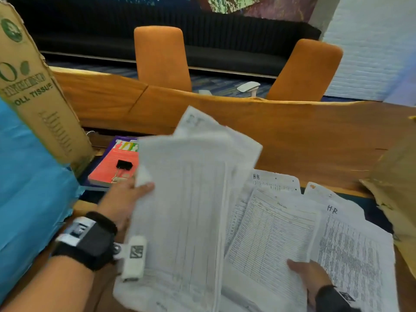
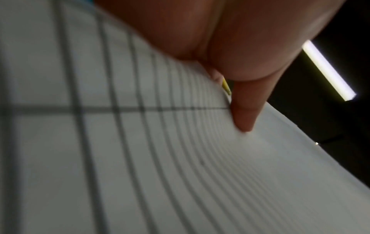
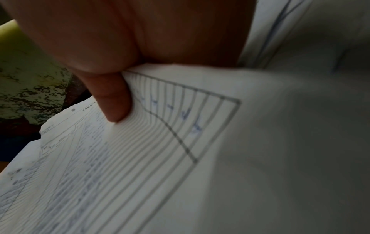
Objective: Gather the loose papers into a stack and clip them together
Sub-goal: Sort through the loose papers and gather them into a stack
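My left hand grips a raised bundle of ruled white papers by its left edge, thumb on top; the left wrist view shows that thumb pressed on the lined sheet. My right hand pinches the near edge of a printed form lying on other loose sheets. In the right wrist view its thumb lies on the form. A black binder clip rests on a red book to the left, apart from both hands.
A tall cardboard tissue box and a blue bag stand at the left. Brown paper lies at the right edge. The wooden table's far edge faces two orange chairs.
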`<state>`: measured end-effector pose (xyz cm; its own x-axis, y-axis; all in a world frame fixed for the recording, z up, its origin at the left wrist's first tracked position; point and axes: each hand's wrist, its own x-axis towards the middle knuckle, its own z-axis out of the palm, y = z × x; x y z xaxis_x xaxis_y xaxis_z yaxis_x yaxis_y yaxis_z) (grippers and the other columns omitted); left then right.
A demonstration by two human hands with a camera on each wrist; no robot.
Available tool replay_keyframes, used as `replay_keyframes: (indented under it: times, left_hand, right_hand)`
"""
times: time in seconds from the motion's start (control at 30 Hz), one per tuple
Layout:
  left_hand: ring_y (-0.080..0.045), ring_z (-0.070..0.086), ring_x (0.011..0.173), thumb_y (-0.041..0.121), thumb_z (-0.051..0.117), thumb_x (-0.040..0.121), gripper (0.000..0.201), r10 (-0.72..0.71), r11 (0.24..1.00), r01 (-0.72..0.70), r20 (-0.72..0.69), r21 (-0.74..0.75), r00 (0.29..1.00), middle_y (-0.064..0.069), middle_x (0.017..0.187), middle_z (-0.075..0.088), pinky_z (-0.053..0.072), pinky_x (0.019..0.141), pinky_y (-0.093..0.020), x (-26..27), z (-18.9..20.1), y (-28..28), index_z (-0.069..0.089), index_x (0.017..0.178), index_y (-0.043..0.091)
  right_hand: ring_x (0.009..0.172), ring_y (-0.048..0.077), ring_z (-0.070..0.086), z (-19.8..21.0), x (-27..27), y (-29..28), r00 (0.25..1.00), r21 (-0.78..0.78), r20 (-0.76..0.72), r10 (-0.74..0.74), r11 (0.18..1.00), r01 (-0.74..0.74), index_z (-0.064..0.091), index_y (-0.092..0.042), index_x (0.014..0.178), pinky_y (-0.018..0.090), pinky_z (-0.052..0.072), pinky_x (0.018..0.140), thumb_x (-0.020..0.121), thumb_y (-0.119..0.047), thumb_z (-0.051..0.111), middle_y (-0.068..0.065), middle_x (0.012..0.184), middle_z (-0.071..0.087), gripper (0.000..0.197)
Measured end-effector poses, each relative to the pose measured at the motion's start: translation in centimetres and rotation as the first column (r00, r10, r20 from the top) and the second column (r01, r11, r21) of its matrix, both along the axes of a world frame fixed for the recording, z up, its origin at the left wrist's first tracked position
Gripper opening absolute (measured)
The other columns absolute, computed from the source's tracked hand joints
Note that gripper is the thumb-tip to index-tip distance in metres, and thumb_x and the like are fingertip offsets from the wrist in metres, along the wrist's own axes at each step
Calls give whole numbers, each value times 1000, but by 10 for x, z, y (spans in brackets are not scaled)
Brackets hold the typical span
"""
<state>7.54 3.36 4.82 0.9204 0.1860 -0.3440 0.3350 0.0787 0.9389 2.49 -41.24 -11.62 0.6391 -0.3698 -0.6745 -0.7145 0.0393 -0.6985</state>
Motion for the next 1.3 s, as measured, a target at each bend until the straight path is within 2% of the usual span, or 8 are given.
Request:
replay_keyframes:
  times: [0.2,0.3,0.57,0.7,0.9,1.0,1.17,1.3]
  left_hand:
    - [-28,73,84,23,83,72,23,-308,862,433,-408,261,859,-8,91,75,58,79,-38,-10,-88,-40,71,90,14]
    - [-18,70,86,14,78,75,13,-437,716,605,-451,349,778,1,89,73,50,71,-23,-10,-101,-53,70,80,23]
    - [-12,62,69,25,73,84,13,-253,650,422,-343,632,904,3,74,66,48,60,-22,24,-91,-61,69,75,16]
    - [-19,66,80,26,72,83,9,-235,573,430,-363,697,902,-1,87,68,57,78,-34,25,-95,-68,68,85,18]
    - [-17,61,84,11,66,88,34,-200,720,330,-273,610,941,1,96,62,48,70,-26,15,-96,-72,43,107,28]
    - [-17,62,89,14,60,92,11,-245,719,369,-282,588,927,-2,107,68,49,74,-25,17,-87,-60,61,101,19]
    - [-22,64,96,12,60,92,20,-161,818,270,-249,508,955,-2,105,67,52,80,-36,21,-64,-17,63,111,16]
    - [-15,65,89,8,62,91,19,-253,773,372,-289,514,923,5,95,69,46,69,-27,13,-52,6,66,99,24]
  right_hand:
    - [90,44,70,-1,1,0,1000,-18,-11,22,1000,-22,67,7,103,62,51,92,84,0,71,25,95,74,20]
    - [91,42,70,-5,1,-1,1000,-46,-4,28,999,-28,65,8,107,60,52,91,85,-3,72,24,97,73,25]
    - [97,41,69,-31,4,-13,999,-47,-8,36,998,-36,61,7,122,61,51,95,76,-17,81,22,106,72,55]
    - [95,41,69,-22,3,-9,999,-61,-15,45,997,-45,61,8,120,60,52,93,81,-12,78,23,103,72,47]
    - [92,42,70,-10,1,-4,999,-56,6,38,998,-38,65,5,106,61,51,93,87,-4,72,23,99,73,23]
    - [91,42,70,-8,-1,-4,999,-47,25,46,998,-45,66,3,103,61,51,93,87,-3,71,23,99,73,18]
    - [97,40,69,-8,-1,-1,999,-66,37,32,997,-29,64,5,113,60,51,95,86,-9,74,21,105,72,32]
    - [98,37,68,9,1,6,991,-74,77,106,992,-100,59,3,123,54,53,93,89,0,67,19,109,70,35]
